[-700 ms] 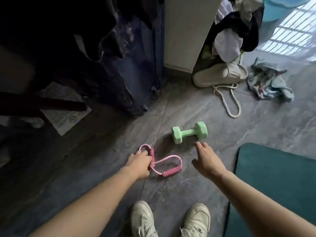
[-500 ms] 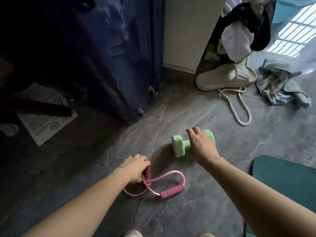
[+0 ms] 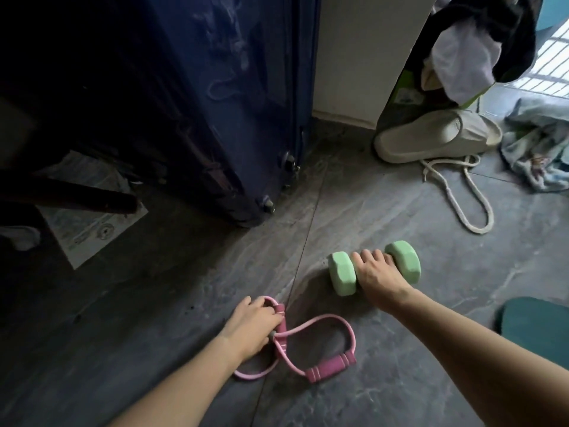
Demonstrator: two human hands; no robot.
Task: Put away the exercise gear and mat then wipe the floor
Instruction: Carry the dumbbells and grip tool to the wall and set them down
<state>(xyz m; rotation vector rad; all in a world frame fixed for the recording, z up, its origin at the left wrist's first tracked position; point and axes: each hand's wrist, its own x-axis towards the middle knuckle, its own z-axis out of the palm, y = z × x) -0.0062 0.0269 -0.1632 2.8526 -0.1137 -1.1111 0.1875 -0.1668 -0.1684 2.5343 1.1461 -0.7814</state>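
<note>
Blue suitcase, slipper, rope

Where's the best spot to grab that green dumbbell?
Grip the green dumbbell by the thin bar between its two fat ends, coming down from above. It lies flat on the floor, so fingers can curl round the bar, as the right hand does.

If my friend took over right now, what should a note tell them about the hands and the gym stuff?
Left hand: grips one handle of the pink resistance band, which lies on the floor.
Right hand: fingers curled round the bar of the green dumbbell, also on the floor.
Green mat: lying flat at the right edge.
Done: nothing put away yet.
Left: lift and store band and dumbbell, put the mat away, wipe the floor.
</note>
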